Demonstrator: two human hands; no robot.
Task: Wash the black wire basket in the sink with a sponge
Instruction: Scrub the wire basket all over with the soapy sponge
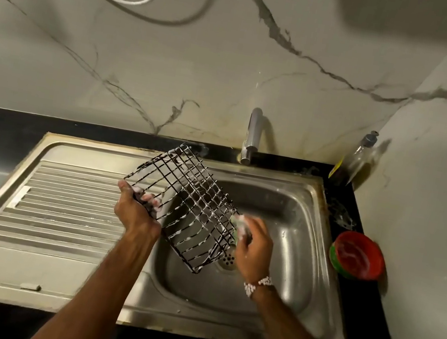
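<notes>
The black wire basket (189,205) is tilted over the steel sink (292,210), its wires streaked with white foam. My left hand (137,209) grips its left edge, fingers hooked through the wires. My right hand (253,247) presses a soapy green sponge (237,221) against the basket's right side, above the drain (228,259). A white bead bracelet sits on my right wrist.
The ribbed steel drainboard (61,210) lies to the left of the bowl. A tap (253,133) stands behind the sink, not running. A dish-soap bottle (354,158) and a red and green soap tub (357,255) stand on the black counter at right.
</notes>
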